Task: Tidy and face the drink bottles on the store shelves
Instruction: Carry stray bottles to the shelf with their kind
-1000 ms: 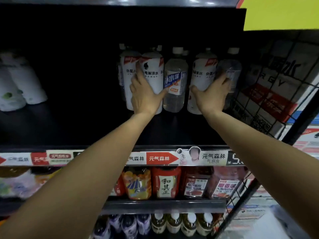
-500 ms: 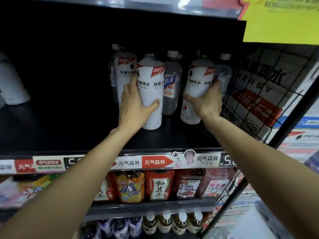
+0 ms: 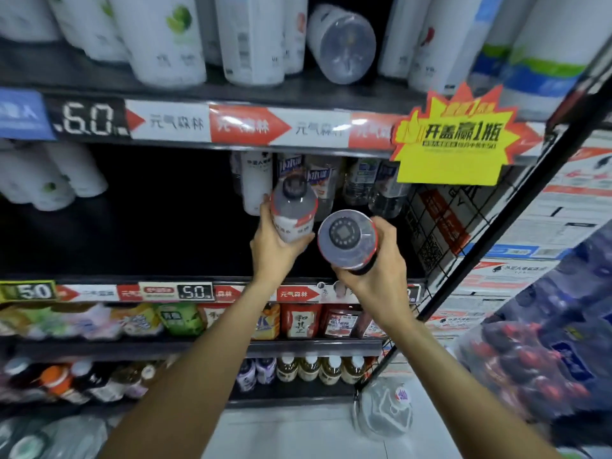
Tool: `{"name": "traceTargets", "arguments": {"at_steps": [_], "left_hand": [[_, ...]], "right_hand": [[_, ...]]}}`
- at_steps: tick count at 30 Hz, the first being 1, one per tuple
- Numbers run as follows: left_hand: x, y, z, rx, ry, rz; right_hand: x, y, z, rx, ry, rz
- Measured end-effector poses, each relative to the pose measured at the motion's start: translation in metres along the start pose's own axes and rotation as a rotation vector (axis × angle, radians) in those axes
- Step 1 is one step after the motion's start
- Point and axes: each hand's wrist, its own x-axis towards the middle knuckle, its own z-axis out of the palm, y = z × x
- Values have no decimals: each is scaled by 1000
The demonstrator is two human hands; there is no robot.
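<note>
Dark store shelf (image 3: 159,240), left hand (image 3: 276,246) gripping white bottle (image 3: 293,212), right hand (image 3: 377,260) clutching second bottle (image 3: 347,239)

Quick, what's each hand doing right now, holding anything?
Left hand: grips a white-labelled bottle.
Right hand: grips a second bottle, cap toward the camera.
</note>
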Motion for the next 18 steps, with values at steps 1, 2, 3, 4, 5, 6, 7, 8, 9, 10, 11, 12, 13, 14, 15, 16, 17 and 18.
{"name": "traceTargets", "arguments": {"at_steps": [1,2,3,4,5,6,7,8,9,10,11,12,13,14,15,16,17,18], "left_hand": [[-9,2,-4,-16,3,-2],[-20,7,-8,-31,10,-6],[-28,12,-12,-41,22,-8],[-37,22,-20,-42,33,-19],[-47,33,-29,-37,48,-24],[-52,38,-36,-26,52,-10],[-61,48,-46,-10,62,-4],[-69,60,-59,12,67,9],[-75,73,-74,28,63,34],[-83,87,-88,46,53,61],[-89,99,-102,58,47,75],[-92,111,-114,64,48,95],[-95,124,-129,69,59,113],[-93,138,-142,77,77,126],[-89,153,-154,77,98,139],[-85,168,-166,62,126,146],[-78,184,-183,36,165,164],[-69,196,-192,6,191,179]], "right_hand": [[-5,-9,-8,13,-5,-3],[-9,-20,-17,25,-12,-5],[-10,-30,-28,38,-24,-1],[-10,-40,-39,59,-49,11],[-11,-51,-51,76,-81,20],[-12,-54,-56,95,-86,32],[-13,-61,-67,124,-118,53],[-14,-68,-76,156,-150,71],[-15,-78,-86,194,-166,92],[-18,-83,-93,219,-182,102],[-21,-89,-100,243,-199,112],[-21,-95,-105,274,-211,113],[-21,-106,-109,297,-230,104],[-19,-115,-113,310,-242,93],[-16,-127,-116,325,-248,81],[-12,-139,-119,349,-255,67],[-5,-155,-120,386,-257,37],[2,-167,-120,420,-262,18]]}}
